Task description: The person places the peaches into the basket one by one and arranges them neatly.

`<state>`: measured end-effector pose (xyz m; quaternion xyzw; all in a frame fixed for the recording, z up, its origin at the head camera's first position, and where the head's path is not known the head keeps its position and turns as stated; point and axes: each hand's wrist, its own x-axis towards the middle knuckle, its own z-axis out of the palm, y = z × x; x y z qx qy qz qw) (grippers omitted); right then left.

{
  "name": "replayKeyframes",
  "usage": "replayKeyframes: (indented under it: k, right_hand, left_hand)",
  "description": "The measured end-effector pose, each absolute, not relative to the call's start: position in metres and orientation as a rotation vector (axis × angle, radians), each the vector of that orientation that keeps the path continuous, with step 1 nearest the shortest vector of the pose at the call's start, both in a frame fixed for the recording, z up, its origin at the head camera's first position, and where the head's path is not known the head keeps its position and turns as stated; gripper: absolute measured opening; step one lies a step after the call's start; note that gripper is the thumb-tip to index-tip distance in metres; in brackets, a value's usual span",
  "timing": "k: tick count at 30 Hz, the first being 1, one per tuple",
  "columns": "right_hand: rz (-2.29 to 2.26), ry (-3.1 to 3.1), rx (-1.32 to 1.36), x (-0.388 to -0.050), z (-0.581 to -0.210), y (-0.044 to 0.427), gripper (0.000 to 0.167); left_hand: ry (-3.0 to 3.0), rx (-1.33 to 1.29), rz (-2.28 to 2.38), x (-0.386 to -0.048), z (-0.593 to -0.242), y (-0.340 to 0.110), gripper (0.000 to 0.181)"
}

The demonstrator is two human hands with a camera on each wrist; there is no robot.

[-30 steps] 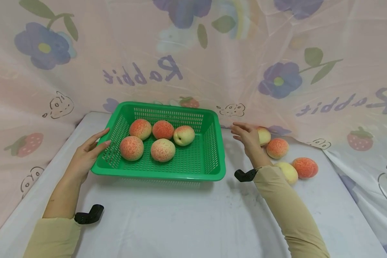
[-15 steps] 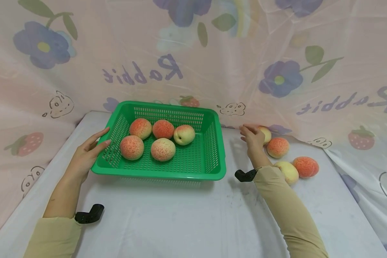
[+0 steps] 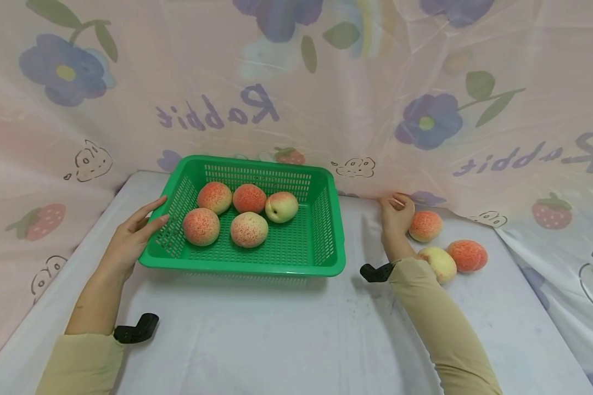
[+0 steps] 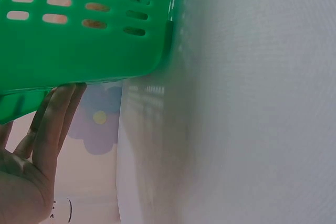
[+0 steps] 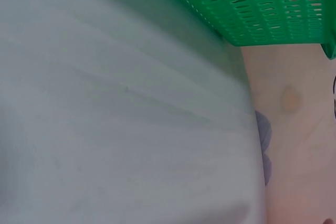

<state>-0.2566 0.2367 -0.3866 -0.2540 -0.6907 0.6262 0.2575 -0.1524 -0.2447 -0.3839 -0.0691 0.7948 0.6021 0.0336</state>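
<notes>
A green plastic basket [image 3: 247, 270] stands on the table with several peaches inside, among them a speckled peach [image 3: 249, 230] and a yellow peach [image 3: 281, 207]. The left hand [image 3: 128, 236] holds the basket's left rim, its thumb on the lip. The left wrist view shows the fingers [image 4: 52, 119] against the outside, below the rim. Right of the basket, the right hand [image 3: 397, 216] curls round a peach that it almost wholly hides. Beside it lie an orange peach [image 3: 426, 226], a pale yellow peach [image 3: 440, 264] partly behind the sleeve, and a red peach [image 3: 468, 255].
White cloth covers the table [image 3: 257, 334]. A printed curtain [image 3: 326, 109] hangs right behind the basket and at both sides. Each wrist wears a black camera mount, the left mount [image 3: 137, 328] and the right mount [image 3: 375, 272].
The right hand has moved a little to the right and its fingers have closed round the back yellow peach, which was partly visible before. The left hand and basket stay in place.
</notes>
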Motion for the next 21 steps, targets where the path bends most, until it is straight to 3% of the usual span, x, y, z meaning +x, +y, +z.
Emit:
replayKeyframes:
  k: [21]
  right_hand:
    - [1.556, -1.886, -0.829, -0.249, -0.395, 0.25, 0.058]
  left_hand:
    - [2.446, -0.201, 1.859, -0.152, -0.383, -0.245, 0.058]
